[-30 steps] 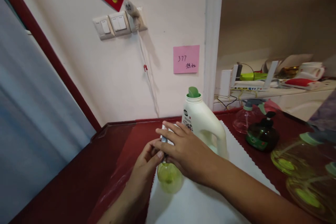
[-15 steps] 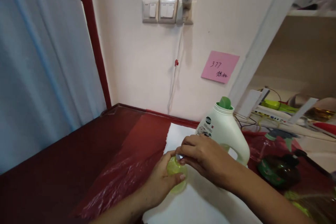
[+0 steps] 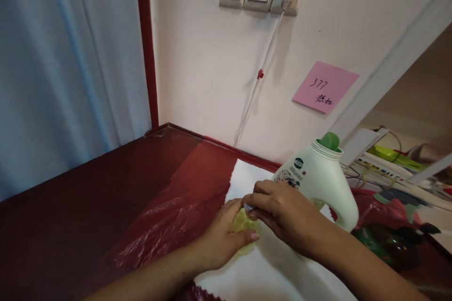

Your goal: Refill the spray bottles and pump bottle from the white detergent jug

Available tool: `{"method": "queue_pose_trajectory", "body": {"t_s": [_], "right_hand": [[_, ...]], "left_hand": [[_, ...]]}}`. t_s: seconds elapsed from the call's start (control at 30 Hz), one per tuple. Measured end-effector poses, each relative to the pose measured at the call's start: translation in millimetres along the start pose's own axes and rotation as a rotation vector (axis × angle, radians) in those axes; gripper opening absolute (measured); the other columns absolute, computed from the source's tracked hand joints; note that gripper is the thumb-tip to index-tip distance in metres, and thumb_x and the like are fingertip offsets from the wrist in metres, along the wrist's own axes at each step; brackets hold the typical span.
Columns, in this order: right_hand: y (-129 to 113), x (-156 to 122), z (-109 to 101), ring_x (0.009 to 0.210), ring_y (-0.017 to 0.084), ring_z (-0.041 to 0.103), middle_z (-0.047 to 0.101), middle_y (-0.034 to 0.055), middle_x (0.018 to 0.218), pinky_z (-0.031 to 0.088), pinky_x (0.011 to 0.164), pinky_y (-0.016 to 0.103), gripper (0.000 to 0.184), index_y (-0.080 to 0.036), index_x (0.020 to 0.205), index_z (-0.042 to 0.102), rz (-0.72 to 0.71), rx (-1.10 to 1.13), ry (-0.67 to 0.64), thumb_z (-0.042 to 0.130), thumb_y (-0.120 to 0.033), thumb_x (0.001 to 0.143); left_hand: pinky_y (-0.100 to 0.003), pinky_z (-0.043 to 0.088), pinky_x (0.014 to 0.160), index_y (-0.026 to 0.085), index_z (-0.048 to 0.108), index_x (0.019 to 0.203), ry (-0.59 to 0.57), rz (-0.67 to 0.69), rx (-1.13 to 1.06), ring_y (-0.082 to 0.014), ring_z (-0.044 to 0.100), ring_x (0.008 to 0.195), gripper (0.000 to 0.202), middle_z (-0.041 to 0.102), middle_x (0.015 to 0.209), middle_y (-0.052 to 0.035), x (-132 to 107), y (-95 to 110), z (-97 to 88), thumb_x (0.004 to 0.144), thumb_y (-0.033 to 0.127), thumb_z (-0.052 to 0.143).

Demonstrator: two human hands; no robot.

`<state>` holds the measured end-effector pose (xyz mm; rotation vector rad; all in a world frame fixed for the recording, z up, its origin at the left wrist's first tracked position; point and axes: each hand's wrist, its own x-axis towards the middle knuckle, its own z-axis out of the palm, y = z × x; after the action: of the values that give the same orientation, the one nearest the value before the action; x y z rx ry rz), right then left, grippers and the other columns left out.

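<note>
My left hand point(image 3: 226, 240) is wrapped round a small yellow-green see-through bottle point(image 3: 243, 230), thumb across its front. Over the bottle's top, my right hand point(image 3: 278, 207) pinches a small whitish cap point(image 3: 249, 207), mostly hidden by the fingers. Whether the cap is still seated on the neck I cannot tell. Both hands are above a white sheet point(image 3: 243, 275) with a jagged edge. Just behind my right hand stands a large pale green jug point(image 3: 328, 178) with a handle; its mouth is uncapped and a green spout shows inside.
Crumpled red plastic film point(image 3: 169, 225) covers part of the dark red table point(image 3: 88, 207). To the right are a spray bottle point(image 3: 395, 200), a dark green-labelled bottle point(image 3: 384, 244) and a cluttered shelf point(image 3: 388, 155). A white cable point(image 3: 252, 99) hangs down the wall.
The head view has tilted and shifted, so the wall items sit higher and further right. Both hands keep their hold on the bottle and cap.
</note>
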<state>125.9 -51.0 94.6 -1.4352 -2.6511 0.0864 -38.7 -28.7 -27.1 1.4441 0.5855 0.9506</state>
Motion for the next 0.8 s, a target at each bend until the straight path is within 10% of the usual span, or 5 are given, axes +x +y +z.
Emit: {"method": "queue_pose_trajectory", "body": {"t_s": [0.47,0.8], "right_hand": [[-1.4,1.8,4.9,0.077,0.016,0.054,0.055,0.0032,0.093,0.038,0.069,0.03,0.021,-0.027,0.107,0.071,0.013,0.043,0.033,0.06,-0.014,0.095],[0.6,2.4,1.0,0.077,0.016,0.055,0.054,0.0021,0.09,0.039,0.069,0.031,0.026,-0.03,0.114,0.071,0.003,0.064,0.014,0.06,-0.015,0.096]], "left_hand": [[-0.029,0.039,0.069,0.021,0.05,0.074,0.346,-0.034,0.128,-0.0185,0.05,0.08,0.031,0.056,0.079,0.0024,11.7,28.4,26.5,0.065,0.021,0.08],[-0.034,0.043,0.08,0.016,0.066,0.096,0.107,-0.014,0.03,-0.0232,0.058,0.092,0.028,0.064,0.097,-0.0046,9.4,25.5,1.5,0.073,0.028,0.075]]}}
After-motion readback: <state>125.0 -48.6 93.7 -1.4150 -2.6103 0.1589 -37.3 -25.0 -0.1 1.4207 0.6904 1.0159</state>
